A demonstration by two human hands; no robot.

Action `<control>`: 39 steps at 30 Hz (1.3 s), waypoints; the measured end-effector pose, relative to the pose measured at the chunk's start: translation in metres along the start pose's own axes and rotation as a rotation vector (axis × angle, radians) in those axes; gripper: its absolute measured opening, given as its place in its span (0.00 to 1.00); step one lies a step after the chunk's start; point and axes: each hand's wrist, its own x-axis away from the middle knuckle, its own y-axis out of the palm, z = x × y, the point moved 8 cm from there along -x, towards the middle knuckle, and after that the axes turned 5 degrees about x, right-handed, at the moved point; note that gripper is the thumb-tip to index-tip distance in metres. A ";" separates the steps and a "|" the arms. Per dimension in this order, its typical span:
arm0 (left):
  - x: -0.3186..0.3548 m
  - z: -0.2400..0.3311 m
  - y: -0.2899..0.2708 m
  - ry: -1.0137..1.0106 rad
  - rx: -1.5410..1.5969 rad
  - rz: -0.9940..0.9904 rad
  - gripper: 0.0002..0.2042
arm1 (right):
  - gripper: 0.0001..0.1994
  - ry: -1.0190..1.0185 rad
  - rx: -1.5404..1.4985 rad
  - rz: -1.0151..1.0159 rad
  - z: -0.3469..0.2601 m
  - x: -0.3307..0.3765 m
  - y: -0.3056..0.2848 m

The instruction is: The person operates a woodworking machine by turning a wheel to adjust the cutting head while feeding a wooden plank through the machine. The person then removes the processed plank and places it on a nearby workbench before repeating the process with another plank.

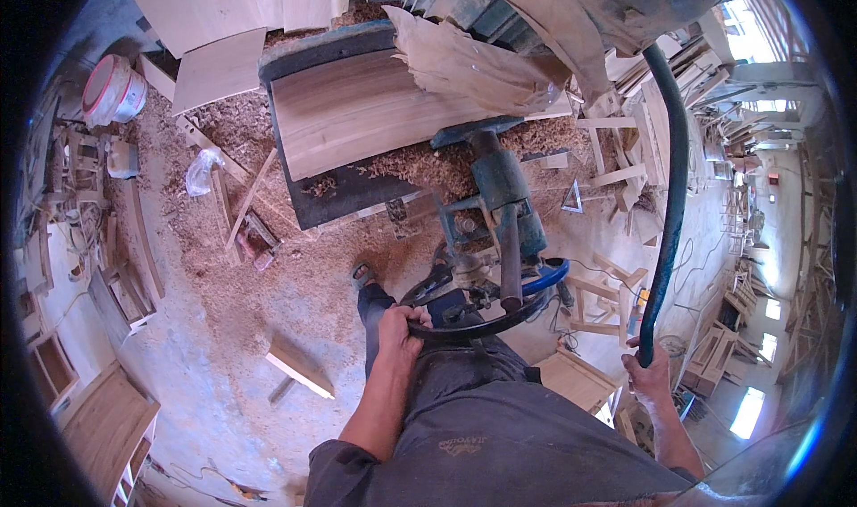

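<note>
My left hand (pixel 403 327) is closed around the left side of a black handwheel (pixel 473 329) in front of my waist. Part of the wheel's rim is wrapped in blue. Off to the right, my right hand (pixel 648 371) grips the lower end of a long, curved dark green lever (pixel 675 168). Beyond the wheel stands a greenish machine column (pixel 502 181) with wood shavings heaped at its top. A wide wooden board (pixel 348 110) lies on the dark machine table (pixel 335 205). A torn, brownish sheet (pixel 473 61) hangs over the board's right part.
Shavings (pixel 205 230) cover much of the floor. Loose wood strips (pixel 254 195) and a wooden block (pixel 300 368) lie at left, near a white bucket (pixel 114 92) with a red rim. Stacked timber and a wooden frame (pixel 607 297) stand at right. Cables run across the floor.
</note>
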 end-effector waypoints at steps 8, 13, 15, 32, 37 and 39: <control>-0.002 -0.001 -0.003 -0.014 -0.024 0.012 0.22 | 0.12 0.033 0.003 -0.018 0.001 -0.002 0.004; -0.004 -0.002 -0.006 -0.026 -0.035 0.028 0.30 | 0.11 0.038 0.006 -0.018 0.003 -0.003 0.008; -0.003 -0.001 -0.006 -0.021 -0.022 0.020 0.32 | 0.11 0.033 0.017 -0.019 -0.001 -0.004 0.009; 0.010 0.004 0.000 0.113 -0.056 -0.001 0.15 | 0.13 -0.031 0.022 0.007 0.008 -0.019 0.027; 0.008 0.002 -0.002 0.106 -0.025 0.006 0.16 | 0.11 -0.231 0.021 0.017 0.025 -0.031 0.040; 0.010 0.003 -0.001 0.103 -0.022 0.005 0.17 | 0.11 -0.231 -0.012 0.012 0.025 -0.033 0.044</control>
